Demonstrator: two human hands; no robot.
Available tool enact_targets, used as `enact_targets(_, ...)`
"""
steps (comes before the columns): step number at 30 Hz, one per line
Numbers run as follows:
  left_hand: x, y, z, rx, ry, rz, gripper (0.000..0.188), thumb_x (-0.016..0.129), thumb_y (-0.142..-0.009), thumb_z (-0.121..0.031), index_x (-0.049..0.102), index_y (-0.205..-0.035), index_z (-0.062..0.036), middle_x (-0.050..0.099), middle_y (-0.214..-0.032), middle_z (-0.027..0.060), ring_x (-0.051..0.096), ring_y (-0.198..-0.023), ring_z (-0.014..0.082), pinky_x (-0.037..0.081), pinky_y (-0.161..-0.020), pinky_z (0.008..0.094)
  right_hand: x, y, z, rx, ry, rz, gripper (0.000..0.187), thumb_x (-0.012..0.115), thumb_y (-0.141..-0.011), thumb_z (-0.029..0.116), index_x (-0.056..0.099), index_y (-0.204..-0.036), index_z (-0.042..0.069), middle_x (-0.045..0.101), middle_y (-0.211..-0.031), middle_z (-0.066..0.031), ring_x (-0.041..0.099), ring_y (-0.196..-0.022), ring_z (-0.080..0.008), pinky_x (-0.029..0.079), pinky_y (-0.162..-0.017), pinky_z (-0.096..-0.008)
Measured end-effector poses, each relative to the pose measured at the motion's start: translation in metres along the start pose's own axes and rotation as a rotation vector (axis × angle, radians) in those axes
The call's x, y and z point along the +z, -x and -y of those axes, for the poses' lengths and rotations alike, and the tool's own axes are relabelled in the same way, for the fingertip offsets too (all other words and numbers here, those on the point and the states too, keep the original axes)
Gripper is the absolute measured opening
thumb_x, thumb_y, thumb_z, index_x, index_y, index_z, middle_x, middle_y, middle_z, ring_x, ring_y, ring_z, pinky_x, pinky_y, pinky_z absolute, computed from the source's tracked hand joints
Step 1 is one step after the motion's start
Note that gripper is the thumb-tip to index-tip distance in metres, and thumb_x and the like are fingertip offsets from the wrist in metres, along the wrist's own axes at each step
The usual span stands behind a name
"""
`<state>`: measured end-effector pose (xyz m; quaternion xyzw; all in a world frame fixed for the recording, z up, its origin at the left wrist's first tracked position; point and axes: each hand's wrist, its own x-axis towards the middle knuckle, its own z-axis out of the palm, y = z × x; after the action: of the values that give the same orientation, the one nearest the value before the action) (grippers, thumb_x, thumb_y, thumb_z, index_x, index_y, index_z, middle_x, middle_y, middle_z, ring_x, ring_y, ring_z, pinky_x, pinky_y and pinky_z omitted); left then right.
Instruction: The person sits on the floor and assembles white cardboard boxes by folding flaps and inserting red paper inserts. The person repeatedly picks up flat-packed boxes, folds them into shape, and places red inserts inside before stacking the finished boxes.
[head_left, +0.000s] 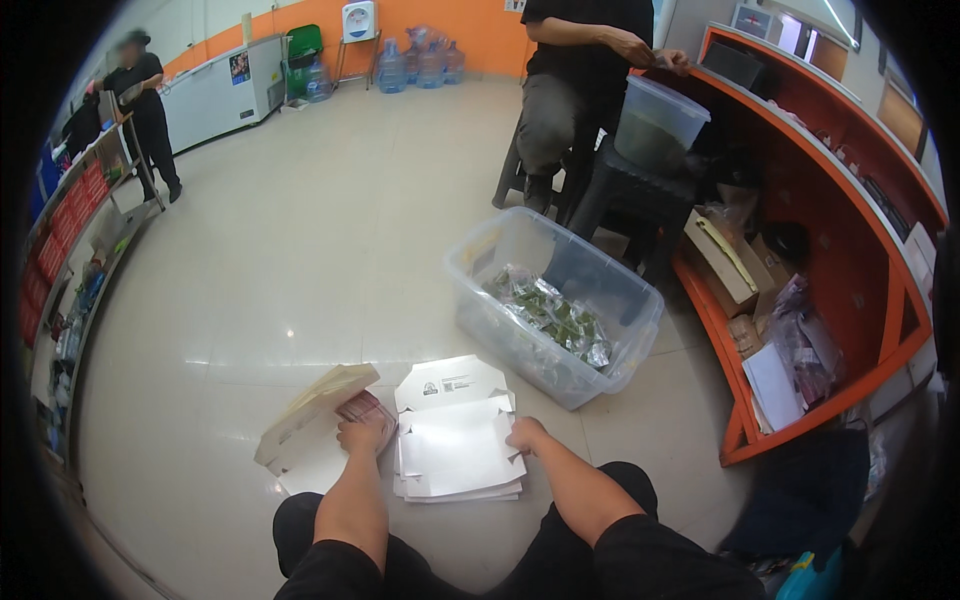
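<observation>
The flat white cartons lie on the floor, with the right hand at their right edge. The left hand is at a reddish bundle; whether each grip is clamped, I cannot tell.

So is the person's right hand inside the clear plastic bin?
No, the right hand is at the right edge of the white cardboard stack, with the clear plastic bin standing beyond it.
</observation>
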<state>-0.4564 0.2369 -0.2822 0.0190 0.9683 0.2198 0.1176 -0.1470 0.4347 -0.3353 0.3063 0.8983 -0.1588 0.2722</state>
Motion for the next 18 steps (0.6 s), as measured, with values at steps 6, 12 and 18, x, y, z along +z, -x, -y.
enact_targets(6,0.001,-0.007,-0.001,0.148,0.214,0.213,0.098,0.088,-0.069,-0.040,0.043,-0.139,0.0106,0.051,-0.145,0.0271,0.052,-0.133,0.0429,0.048,-0.108,0.0446,-0.026,0.037,-0.005,0.313,-0.777,-0.340,0.044,0.059,-0.083,0.012,0.066,-0.126,0.004,0.073,-0.109,-0.0187,0.072,-0.095,-0.0323,0.058,-0.076,-0.0422)
enact_targets(12,-0.020,0.059,-0.073,0.188,-0.204,-0.229,0.084,0.077,-0.081,-0.044,0.046,-0.138,0.0102,0.050,-0.145,0.0282,0.056,-0.128,0.0433,0.046,-0.107,0.0482,-0.107,0.113,0.017,0.185,-1.066,-0.473,0.052,0.056,-0.084,0.010,0.064,-0.136,0.008,0.072,-0.118,-0.0197,0.068,-0.111,-0.0309,0.051,-0.097,-0.0375)
enact_targets(18,-0.121,0.199,-0.133,0.162,0.748,1.039,0.070,0.066,-0.095,-0.056,0.056,-0.132,0.0028,0.055,-0.137,0.0175,0.063,-0.116,0.0305,0.056,-0.092,0.0448,-0.164,0.193,0.058,-0.412,-1.223,-0.600,0.044,0.061,-0.097,0.018,0.060,-0.139,0.005,0.070,-0.118,-0.0124,0.067,-0.106,-0.0213,0.053,-0.094,-0.0345)
